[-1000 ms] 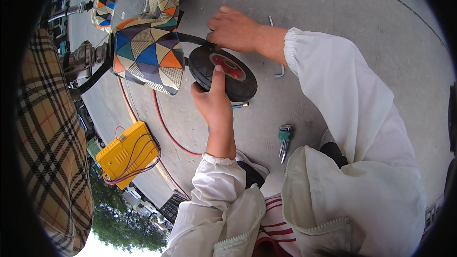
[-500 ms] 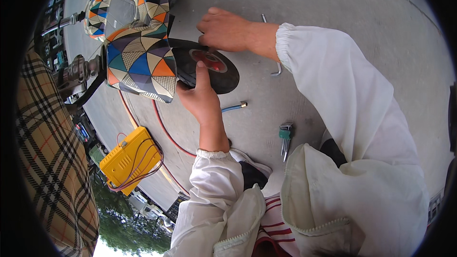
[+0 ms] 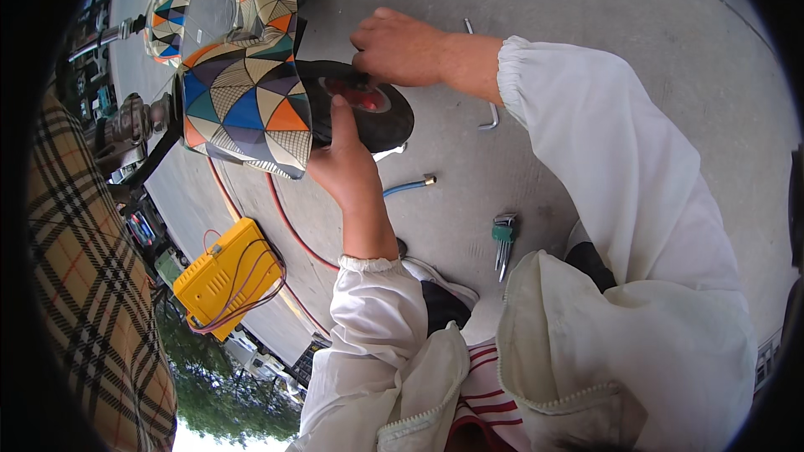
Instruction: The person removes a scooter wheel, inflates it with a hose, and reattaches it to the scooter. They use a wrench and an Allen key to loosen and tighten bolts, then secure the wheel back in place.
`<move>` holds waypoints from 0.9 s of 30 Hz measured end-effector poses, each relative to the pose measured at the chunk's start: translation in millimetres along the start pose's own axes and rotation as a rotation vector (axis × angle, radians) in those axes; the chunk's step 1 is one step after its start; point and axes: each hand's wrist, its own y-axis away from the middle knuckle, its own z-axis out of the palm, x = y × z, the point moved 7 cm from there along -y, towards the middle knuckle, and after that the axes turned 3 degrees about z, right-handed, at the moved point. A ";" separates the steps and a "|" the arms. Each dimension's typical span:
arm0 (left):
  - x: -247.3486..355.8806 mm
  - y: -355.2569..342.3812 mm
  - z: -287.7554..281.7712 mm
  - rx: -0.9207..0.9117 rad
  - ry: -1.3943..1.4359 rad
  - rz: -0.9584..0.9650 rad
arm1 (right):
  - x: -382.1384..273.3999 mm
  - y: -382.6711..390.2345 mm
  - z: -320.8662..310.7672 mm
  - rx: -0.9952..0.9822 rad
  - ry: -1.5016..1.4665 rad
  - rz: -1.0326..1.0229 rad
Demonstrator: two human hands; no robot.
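Note:
A small wheel [image 3: 394, 121] with a black tyre and red hub sticks out from a shell [image 3: 251, 109] covered in colourful triangles. My left hand [image 3: 343, 169] grips the near side of the tyre, its thumb laid over the tread toward the hub. At the hub's far edge, my right hand [image 3: 398, 46] is closed with bent fingers. Whatever those fingertips hold, if anything, is hidden. A bent hex key [image 3: 491, 113] lies on the ground beside my right wrist, partly covered by it. Below the tyre shows a small pale piece [image 3: 392, 151] that I cannot identify.
A hex key set in a green holder [image 3: 503, 238] and a blue hose end [image 3: 409, 187] with a brass fitting lie on the concrete. A yellow box [image 3: 228, 279] with wires stands at left. Plaid cloth [image 3: 92, 276] fills the left edge. A red hose [image 3: 289, 226] crosses the ground.
The wheel and my left hand have shifted slightly left and up. My right hand has moved a little to the right, and the pale piece now shows below the tyre.

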 end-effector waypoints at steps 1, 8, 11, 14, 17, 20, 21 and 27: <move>-0.3 1.1 -0.3 -0.002 -0.010 -0.013 | 0.7 1.0 0.9 0.006 -0.016 0.015; 1.5 3.3 -1.2 -0.014 0.034 -0.054 | 3.2 2.7 -1.5 0.034 -0.031 0.052; 1.4 1.7 -1.3 -0.020 0.053 -0.074 | 3.1 2.9 -4.4 -0.009 -0.086 0.043; 0.5 -1.3 -2.2 -0.039 0.073 -0.034 | 0.1 -0.8 1.9 -0.056 -0.120 0.051; -2.6 -6.1 -3.7 -0.068 0.114 0.038 | 0.4 -4.1 7.4 -0.075 -0.174 0.044; -2.5 -5.3 -3.2 -0.082 0.155 0.040 | 1.8 -4.7 4.4 -0.010 -0.246 0.050; -3.8 -5.6 -3.9 -0.085 0.165 0.028 | -0.9 -3.5 -4.1 0.071 -0.155 0.018; -21.1 -5.6 -16.3 -0.075 0.093 -0.095 | -33.6 34.5 -48.0 0.108 -0.393 0.213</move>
